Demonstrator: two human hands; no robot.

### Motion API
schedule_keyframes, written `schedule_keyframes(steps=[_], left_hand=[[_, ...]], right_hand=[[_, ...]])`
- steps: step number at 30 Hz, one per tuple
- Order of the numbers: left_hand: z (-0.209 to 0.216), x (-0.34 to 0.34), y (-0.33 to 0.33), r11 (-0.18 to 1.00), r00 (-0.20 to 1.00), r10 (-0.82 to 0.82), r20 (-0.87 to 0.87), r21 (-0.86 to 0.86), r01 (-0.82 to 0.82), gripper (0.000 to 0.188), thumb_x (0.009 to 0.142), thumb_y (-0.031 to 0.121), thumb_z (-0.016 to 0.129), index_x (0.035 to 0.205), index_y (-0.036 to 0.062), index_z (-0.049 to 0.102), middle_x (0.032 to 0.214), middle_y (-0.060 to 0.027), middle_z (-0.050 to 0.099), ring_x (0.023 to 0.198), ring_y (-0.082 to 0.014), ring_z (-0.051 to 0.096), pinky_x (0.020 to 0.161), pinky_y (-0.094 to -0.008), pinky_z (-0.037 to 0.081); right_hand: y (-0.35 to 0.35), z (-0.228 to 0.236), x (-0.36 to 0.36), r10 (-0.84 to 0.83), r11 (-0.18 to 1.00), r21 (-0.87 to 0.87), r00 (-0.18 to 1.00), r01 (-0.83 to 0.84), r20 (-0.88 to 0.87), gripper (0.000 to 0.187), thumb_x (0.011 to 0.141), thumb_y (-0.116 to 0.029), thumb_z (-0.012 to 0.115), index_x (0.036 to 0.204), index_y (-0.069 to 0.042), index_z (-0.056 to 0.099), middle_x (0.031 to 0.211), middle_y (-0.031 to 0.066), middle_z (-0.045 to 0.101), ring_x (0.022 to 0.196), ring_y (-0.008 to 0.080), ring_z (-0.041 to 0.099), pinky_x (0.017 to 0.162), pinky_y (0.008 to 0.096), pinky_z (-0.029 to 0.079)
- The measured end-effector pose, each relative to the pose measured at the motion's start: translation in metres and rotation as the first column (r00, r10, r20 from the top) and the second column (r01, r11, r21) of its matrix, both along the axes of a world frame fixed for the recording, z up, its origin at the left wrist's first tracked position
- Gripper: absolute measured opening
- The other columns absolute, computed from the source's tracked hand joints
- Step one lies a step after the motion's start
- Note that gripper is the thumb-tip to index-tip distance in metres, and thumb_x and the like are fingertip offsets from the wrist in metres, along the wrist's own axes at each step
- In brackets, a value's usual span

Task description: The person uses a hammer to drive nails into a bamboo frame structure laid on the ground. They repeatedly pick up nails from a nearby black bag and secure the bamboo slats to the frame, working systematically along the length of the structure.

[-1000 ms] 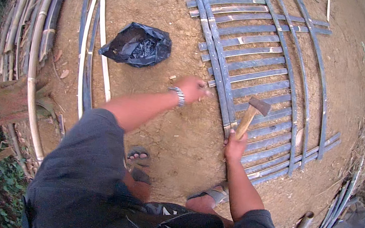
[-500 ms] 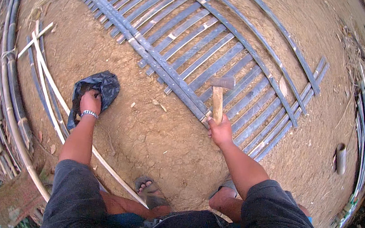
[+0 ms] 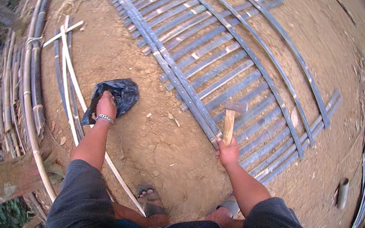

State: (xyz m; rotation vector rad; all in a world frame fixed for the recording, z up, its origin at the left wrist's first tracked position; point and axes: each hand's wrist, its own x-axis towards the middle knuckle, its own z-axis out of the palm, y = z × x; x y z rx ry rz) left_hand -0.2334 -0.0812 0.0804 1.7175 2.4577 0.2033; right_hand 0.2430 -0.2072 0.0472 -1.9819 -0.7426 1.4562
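A black plastic bag point(image 3: 128, 92) is set on the bare earth ground point(image 3: 148, 142), between the long pale strip point(image 3: 124, 182) and the near edge of the slatted frame point(image 3: 186, 95). Its mouth is held agape by the left hand point(image 3: 108, 105), whose fingers are sunk inside; what lies within cannot be made out, and whether anything is pinched by those fingers, or how far they are spread, cannot be told. A chain bracelet point(image 3: 104, 117) is worn at that wrist. By the right hand point(image 3: 228, 151) the lower part of a wooden-handled hammer point(image 3: 229, 122) is gripped, fingers wrapped closely round it, head uppermost. The hammer is held upright in view over the frame's near corner; whether the frame is touched by that hand cannot be seen.
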Motion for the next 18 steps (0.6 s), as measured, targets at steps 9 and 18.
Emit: schedule_keyframes(steps=[9,18], left_hand=[[0.025,0.068,0.006,0.855,0.6,-0.086,0.795,0.368,-0.365,0.021,0.093,0.005,0.071,0.108,-0.0023,0.058,0.1,-0.0148,0.071,0.083,-0.0193,0.073,0.072,-0.0308,0.06],[-0.024,0.241,-0.046,0.962,0.222,0.099,0.97,-0.037,-0.269,0.029,0.089,0.002,0.073,0.115,-0.0048,0.063,0.096,-0.009,0.073,0.081,-0.0165,0.07,0.077,-0.0307,0.06]], right_hand=[[-0.001,-0.005,0.002,0.039,0.999,0.019,0.999,-0.039,-0.019,0.029,0.095,-0.02,0.071,0.112,-0.003,0.053,0.07,0.0054,0.06,0.051,0.015,0.059,0.045,0.0322,0.049],[-0.003,-0.022,0.013,0.011,0.998,0.07,0.99,-0.001,-0.141,0.034,0.094,-0.02,0.072,0.116,-0.004,0.052,0.071,0.0065,0.061,0.05,0.0161,0.06,0.045,0.0329,0.05]])
